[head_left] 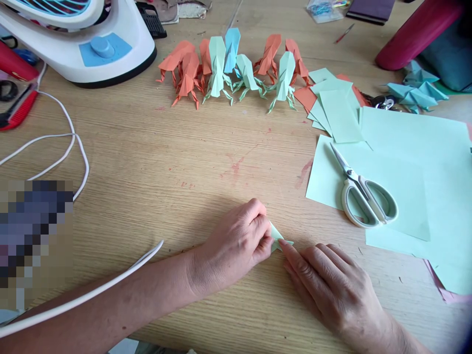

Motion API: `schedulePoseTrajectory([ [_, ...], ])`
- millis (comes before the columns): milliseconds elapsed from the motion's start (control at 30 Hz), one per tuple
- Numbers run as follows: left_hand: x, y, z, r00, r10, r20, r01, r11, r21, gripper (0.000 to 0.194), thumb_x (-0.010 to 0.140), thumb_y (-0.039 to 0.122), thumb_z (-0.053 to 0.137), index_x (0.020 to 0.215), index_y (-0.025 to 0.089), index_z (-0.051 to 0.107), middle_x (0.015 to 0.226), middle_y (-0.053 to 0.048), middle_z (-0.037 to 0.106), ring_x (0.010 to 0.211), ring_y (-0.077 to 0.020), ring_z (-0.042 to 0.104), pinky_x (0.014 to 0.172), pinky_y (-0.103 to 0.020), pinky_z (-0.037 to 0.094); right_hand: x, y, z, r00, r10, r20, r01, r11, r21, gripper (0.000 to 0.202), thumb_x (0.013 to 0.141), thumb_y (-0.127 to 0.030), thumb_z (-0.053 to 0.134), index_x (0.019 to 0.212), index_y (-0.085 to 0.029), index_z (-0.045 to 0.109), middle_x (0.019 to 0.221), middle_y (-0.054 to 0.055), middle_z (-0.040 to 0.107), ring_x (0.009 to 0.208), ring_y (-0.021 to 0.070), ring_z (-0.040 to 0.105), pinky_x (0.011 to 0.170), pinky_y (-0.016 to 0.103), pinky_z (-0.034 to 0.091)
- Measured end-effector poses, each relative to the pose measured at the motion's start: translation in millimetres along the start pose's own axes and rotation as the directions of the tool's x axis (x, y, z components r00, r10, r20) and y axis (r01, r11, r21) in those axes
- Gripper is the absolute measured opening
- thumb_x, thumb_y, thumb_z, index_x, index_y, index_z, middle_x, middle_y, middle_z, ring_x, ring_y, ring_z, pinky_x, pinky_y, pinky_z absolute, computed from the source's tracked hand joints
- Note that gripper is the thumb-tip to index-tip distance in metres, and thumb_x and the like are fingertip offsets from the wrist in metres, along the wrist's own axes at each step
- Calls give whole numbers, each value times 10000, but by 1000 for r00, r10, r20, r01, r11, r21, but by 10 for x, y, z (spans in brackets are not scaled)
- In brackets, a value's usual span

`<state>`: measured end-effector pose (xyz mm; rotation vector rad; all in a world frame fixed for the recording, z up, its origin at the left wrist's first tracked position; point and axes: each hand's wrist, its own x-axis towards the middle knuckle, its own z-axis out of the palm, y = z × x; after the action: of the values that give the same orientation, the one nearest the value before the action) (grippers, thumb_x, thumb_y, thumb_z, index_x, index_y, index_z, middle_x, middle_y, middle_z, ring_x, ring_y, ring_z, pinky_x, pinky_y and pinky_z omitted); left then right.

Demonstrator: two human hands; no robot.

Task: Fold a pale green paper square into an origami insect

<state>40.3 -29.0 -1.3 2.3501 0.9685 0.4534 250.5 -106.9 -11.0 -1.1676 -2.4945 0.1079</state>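
Note:
A small piece of folded light green paper (pixel 277 235) lies low on the wooden table (pixel 165 162) between my two hands. My left hand (pixel 241 236) is closed, its thumb and fingers pinching the paper's left side and hiding much of it. The index fingertip of my right hand (pixel 328 282) presses on the paper's right tip. The other fingers of that hand are stretched out together, resting near the tabletop.
Several origami figures (pixel 217 69) stand in a row at the back. White-handled scissors (pixel 368 199) lie on green paper sheets (pixel 405 128) at right. A white fan base (pixel 110 49) stands back left. A white cable (pixel 88 302) passes over my left forearm.

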Motion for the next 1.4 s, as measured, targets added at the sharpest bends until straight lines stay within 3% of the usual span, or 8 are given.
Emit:
schedulePoseTrajectory([
  [567, -3, 21, 12, 999, -40, 36, 38, 997, 61, 106, 933, 122, 449, 846, 173, 481, 959, -75, 517, 892, -200, 543, 788, -336, 507, 14, -1, -7, 1000, 11, 25, -11, 1000, -2, 401, 942, -79, 546, 1339, -28, 554, 734, 41, 560, 631, 165, 449, 582, 326, 371],
  [833, 2, 41, 29, 995, -101, 4, 101, 995, -8, 58, 953, 179, 476, 901, 180, 503, 993, -51, 519, 872, -178, 548, 812, -348, 500, 36, -5, -5, 1000, -13, 7, 13, 1000, -20, 351, 930, -63, 538, 1273, -35, 608, 735, 46, 539, 631, 173, 434, 562, 326, 356],
  [1100, 56, 59, 34, 997, -66, 29, 63, 994, 86, 57, 916, 171, 514, 860, 182, 510, 968, -51, 511, 870, -189, 549, 778, -336, 511, 40, -23, -15, 1000, -21, 10, 21, 999, -32, 324, 938, -61, 533, 1251, -34, 612, 754, 51, 537, 660, 173, 426, 575, 318, 353],
  [1400, -9, 19, 19, 998, -51, 40, 51, 999, 6, 117, 975, 162, 411, 913, 175, 509, 996, -52, 505, 862, -172, 545, 801, -341, 495, 64, -31, -10, 1000, -7, -29, 5, 999, -48, 311, 956, -75, 520, 1256, -55, 601, 720, 35, 545, 620, 166, 435, 555, 314, 347],
])
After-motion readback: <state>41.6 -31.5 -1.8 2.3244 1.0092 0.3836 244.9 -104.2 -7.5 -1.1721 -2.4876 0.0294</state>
